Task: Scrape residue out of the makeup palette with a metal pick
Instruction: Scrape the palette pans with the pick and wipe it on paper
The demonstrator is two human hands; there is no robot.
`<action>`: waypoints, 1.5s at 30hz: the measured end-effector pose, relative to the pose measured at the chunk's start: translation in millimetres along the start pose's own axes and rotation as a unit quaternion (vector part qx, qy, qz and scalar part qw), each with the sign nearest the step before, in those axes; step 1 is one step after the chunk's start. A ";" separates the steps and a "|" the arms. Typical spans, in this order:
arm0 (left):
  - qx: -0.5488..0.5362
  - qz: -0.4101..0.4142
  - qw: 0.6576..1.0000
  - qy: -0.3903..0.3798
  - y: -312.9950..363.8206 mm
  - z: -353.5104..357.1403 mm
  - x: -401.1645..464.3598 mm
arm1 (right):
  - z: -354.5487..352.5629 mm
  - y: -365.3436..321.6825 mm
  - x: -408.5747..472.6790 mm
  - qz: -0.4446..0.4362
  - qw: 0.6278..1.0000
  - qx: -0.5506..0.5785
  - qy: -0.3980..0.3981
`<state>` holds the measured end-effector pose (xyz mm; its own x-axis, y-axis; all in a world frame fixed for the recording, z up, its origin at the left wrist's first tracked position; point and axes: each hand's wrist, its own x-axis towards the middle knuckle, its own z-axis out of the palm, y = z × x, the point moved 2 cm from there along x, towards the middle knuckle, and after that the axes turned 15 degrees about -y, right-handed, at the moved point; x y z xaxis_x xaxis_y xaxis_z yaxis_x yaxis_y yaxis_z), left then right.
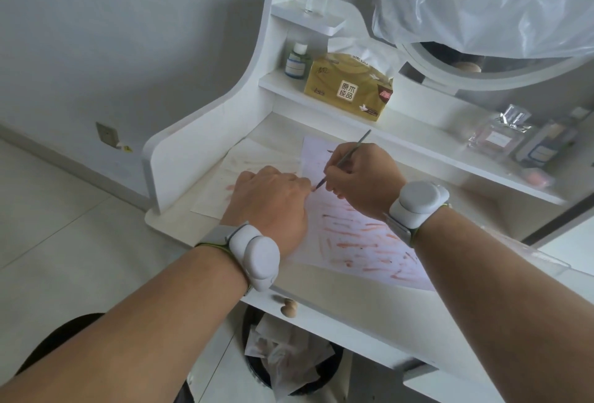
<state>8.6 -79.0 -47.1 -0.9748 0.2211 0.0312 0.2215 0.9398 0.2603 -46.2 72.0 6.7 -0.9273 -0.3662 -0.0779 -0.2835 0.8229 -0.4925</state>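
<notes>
Right hand with pick mid-desk

A white vanity desk carried a pink-streaked paper sheet, with a stained tissue lying flat just left of that sheet.

Shelf with tissue pack blocks rear; desk front open.
</notes>
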 end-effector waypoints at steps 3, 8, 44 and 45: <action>0.005 -0.004 1.000 0.003 -0.6 -0.2 0.3 | -0.5 3.1 -3.2 0.010 1.000 -0.025 0.005; -0.045 0.005 0.998 0.032 -3.4 -7.0 -3.1 | -6.4 -5.2 -9.2 0.017 1.000 -0.011 0.024; -0.030 -0.024 0.999 0.034 -69.5 -10.3 -22.3 | 31.1 -49.7 -34.0 -0.040 0.998 0.045 -0.022; -0.031 -0.025 0.999 0.030 -68.9 -10.8 -22.5 | 33.2 -53.7 -35.8 -0.054 0.995 0.073 -0.028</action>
<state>14.9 -151.6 -55.3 -0.9847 0.1571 0.0748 0.1730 0.9304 0.3230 10.3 26.5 7.1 -0.8773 -0.4758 -0.0634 -0.3386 0.7071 -0.6207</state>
